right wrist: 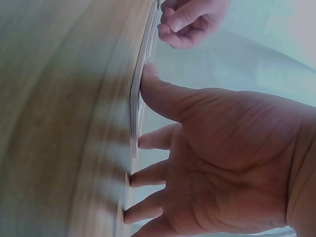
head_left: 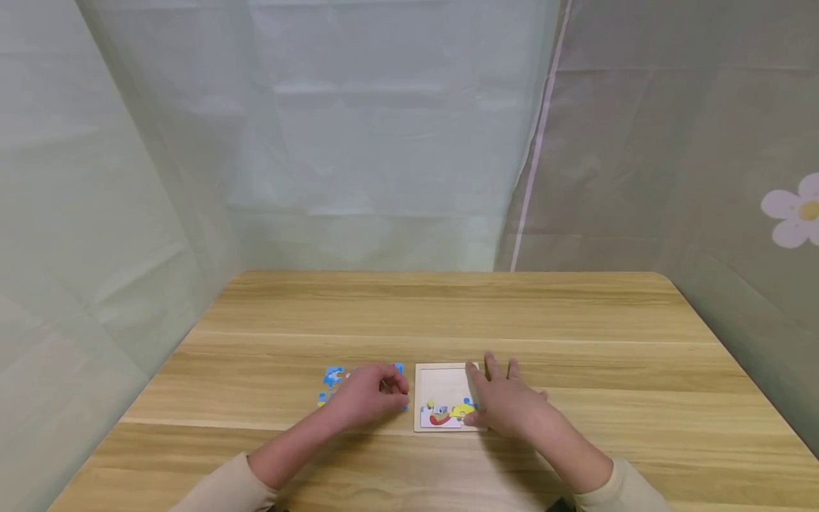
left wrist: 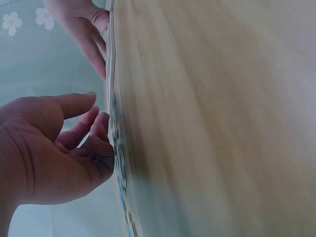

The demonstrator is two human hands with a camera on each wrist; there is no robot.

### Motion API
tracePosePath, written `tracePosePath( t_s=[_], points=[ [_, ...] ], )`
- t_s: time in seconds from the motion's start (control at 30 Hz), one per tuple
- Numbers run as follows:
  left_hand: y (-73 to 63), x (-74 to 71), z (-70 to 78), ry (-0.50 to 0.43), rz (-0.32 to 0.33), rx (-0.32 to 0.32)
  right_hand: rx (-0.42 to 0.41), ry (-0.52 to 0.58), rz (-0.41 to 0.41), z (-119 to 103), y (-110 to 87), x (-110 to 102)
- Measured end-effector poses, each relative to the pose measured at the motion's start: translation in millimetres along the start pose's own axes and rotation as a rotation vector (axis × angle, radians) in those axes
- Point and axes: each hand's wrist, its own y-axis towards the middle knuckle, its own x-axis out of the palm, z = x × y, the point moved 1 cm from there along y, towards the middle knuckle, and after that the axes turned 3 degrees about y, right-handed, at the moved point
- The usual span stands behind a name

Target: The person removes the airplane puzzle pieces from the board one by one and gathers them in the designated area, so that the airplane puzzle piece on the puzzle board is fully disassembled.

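Note:
A square wooden puzzle tray lies flat on the table. Along its near side sit puzzle pieces with a red curved shape, and a yellow-and-blue piece at the lower right. My right hand spreads its fingers over the tray's right side, its thumb down at the tray and the outer fingertips on the tabletop beside it. To the left, several loose blue puzzle pieces lie partly hidden under my left hand. That hand's fingers curl loosely, nothing visible in them, with the thumb apart in the left wrist view.
The wood-grained table reaches back to a hanging pale cloth. Similar cloth hangs at both sides, with a flower print on the right one.

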Motion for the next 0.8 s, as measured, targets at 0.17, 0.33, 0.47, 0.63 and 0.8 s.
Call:
tracePosePath(
  t_s=[0.17,0.33,0.47,0.63,0.8],
  points=[
    [4.8,9.4,8.1,0.021,-0.034,0.009,0.005,-0.01,0.004,0.1,-0.1,0.2],
    [8.9,17.8,13.9,0.076,-0.059,0.038,0.002,-0.014,0.005,0.6,0.1,0.5],
    [11.0,23.0,17.3,0.084,-0.075,0.061,-0.001,-0.011,0.003,1.0,0.1,0.6],
    [12.1,27.6,20.7,0.1,-0.082,0.079,0.002,-0.01,0.001,1.1,0.3,0.4],
    [12.0,29.2,23.1,0.103,-0.085,0.084,-0.002,-0.017,0.003,1.4,0.7,0.5]
  ],
)
